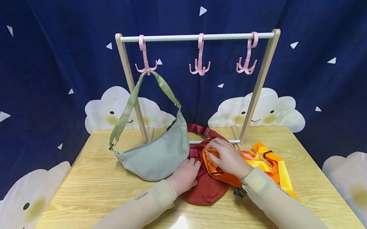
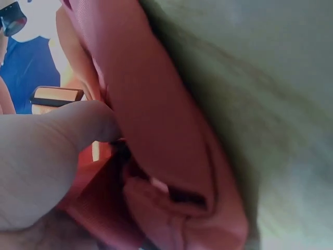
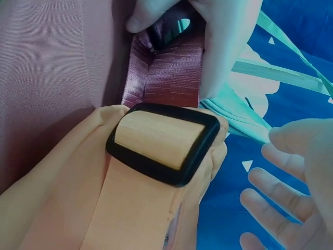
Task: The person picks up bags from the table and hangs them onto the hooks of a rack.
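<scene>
A dark red shoulder bag (image 1: 207, 190) lies on the table between both hands. My left hand (image 1: 184, 175) grips its upper edge by the strap, and the thumb (image 2: 78, 125) presses on the red fabric in the left wrist view. In the right wrist view, that hand's fingers hold the red strap (image 3: 169, 78). My right hand (image 1: 226, 158) is above an orange bag (image 1: 222, 176) that overlaps the red one. Its fingers (image 3: 276, 192) are spread and loosely bent, holding nothing. The orange bag's strap passes through a black buckle (image 3: 179, 174).
A grey-green bag (image 1: 161, 159) hangs by its strap from the left pink hook (image 1: 146, 67) and rests against the table. Two more pink hooks, middle (image 1: 199, 67) and right (image 1: 246, 67), hang on the white bar (image 1: 176, 38). The orange strap (image 1: 283, 171) trails to the right.
</scene>
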The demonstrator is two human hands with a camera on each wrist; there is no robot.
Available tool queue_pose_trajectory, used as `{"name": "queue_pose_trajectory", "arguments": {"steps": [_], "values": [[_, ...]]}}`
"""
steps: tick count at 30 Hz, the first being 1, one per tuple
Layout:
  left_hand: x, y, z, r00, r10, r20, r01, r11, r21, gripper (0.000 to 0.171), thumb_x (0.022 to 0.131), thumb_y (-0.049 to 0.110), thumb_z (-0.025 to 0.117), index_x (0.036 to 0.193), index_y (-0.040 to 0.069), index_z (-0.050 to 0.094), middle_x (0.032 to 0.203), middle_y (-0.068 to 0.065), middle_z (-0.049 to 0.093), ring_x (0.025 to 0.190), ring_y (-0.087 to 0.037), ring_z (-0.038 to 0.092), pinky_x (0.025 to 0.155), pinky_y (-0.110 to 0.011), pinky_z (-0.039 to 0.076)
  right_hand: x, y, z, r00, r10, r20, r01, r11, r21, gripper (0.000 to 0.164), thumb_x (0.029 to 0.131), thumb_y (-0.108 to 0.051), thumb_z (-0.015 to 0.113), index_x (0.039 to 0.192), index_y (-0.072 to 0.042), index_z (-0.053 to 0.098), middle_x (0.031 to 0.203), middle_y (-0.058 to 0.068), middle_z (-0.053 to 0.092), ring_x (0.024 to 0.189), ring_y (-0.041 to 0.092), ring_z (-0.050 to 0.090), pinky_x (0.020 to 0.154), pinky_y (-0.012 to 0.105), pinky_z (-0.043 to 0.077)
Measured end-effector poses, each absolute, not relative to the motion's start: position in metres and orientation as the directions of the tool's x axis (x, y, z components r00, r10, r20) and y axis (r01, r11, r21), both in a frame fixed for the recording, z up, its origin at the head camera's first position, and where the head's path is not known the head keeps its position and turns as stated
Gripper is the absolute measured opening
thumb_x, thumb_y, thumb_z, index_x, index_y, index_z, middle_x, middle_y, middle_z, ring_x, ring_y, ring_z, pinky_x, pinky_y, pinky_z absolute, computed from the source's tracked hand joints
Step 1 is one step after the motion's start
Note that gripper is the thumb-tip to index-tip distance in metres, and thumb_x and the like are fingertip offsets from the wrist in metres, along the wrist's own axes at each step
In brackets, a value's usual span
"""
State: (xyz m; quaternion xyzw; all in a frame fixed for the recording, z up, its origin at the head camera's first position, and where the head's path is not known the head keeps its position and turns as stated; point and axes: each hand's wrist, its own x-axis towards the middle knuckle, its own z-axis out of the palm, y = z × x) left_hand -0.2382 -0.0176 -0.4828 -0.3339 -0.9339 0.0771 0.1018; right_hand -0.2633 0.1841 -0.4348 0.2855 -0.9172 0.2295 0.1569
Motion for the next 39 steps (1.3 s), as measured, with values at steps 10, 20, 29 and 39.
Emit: {"name": "queue_pose_trajectory", "arguments": {"steps": [10, 20, 29, 39], "values": [[-0.238, -0.015, -0.487, -0.782, 0.585, 0.214, 0.578, 0.810, -0.103, 0.049, 0.079, 0.032, 0.087, 0.111, 0.007, 0.060, 0.098, -0.006, 0.061, 0.076, -0.021, 0.066, 0.072, -0.034, 0.056, -0.263, 0.186, -0.436, -0.779, -0.442, 0.445, -0.605, 0.716, -0.348, 0.014, 0.092, -0.017, 0.077, 0.104, -0.013, 0.071, 0.107, 0.001, 0.067, 0.102, 0.022, 0.066, 0.096, 0.045, 0.054], [-0.235, -0.017, -0.476, -0.782, 0.534, 0.322, 0.550, 0.834, -0.048, 0.040, 0.082, 0.029, 0.082, 0.105, 0.004, 0.062, 0.099, -0.009, 0.062, 0.076, -0.023, 0.067, 0.075, -0.038, 0.055, -0.264, 0.188, -0.436, -0.791, -0.423, 0.442, -0.590, 0.720, -0.366, 0.014, 0.092, -0.018, 0.078, 0.104, -0.013, 0.071, 0.107, 0.001, 0.067, 0.100, 0.023, 0.068, 0.095, 0.045, 0.056], [-0.235, -0.027, -0.464, -0.767, 0.511, 0.389, 0.542, 0.840, -0.035, 0.038, 0.084, 0.025, 0.082, 0.107, 0.002, 0.063, 0.104, -0.011, 0.062, 0.080, -0.025, 0.067, 0.075, -0.040, 0.055, -0.262, 0.188, -0.433, -0.788, -0.413, 0.457, -0.592, 0.714, -0.375, 0.016, 0.092, -0.017, 0.078, 0.106, -0.012, 0.071, 0.107, 0.002, 0.067, 0.100, 0.024, 0.069, 0.093, 0.045, 0.057], [-0.234, -0.040, -0.449, -0.746, 0.487, 0.453, 0.568, 0.822, 0.052, 0.033, 0.086, 0.017, 0.077, 0.111, 0.000, 0.066, 0.099, -0.011, 0.059, 0.085, -0.029, 0.064, 0.079, -0.045, 0.053, -0.263, 0.189, -0.433, -0.776, -0.416, 0.474, -0.606, 0.701, -0.376, 0.017, 0.093, -0.015, 0.076, 0.108, -0.013, 0.070, 0.107, 0.001, 0.068, 0.100, 0.023, 0.070, 0.092, 0.044, 0.058]]}}
